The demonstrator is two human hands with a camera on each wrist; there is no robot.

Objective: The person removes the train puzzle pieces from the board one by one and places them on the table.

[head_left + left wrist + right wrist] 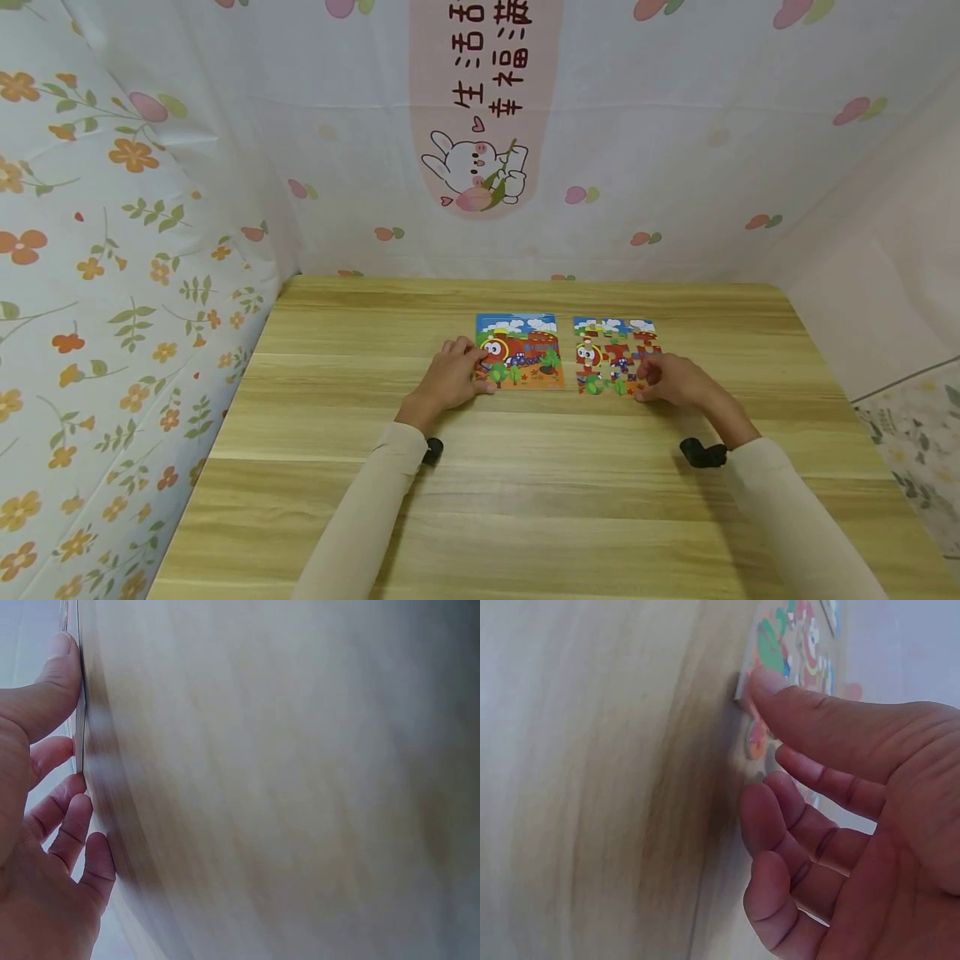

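Note:
A square picture board (521, 352) with a red cartoon train lies flat on the table. My left hand (453, 373) grips its lower left corner, the thumb near the bottom edge and the fingers at the left side. In the left wrist view the board's thin edge (80, 712) runs past the thumb and fingertips. To the right are loose jigsaw pieces (592, 354) showing the same train, with gaps between them. At their lower right corner, my right hand (675, 379) pinches a jigsaw piece (757, 742) between thumb and curled fingers, partly hidden by the hand.
The wooden table (525, 500) extends on all sides of the two pictures. A white patterned cloth (337, 167) hangs behind it, and a floral cloth (112, 292) hangs at the left. A black wrist camera (703, 453) sits by the right sleeve.

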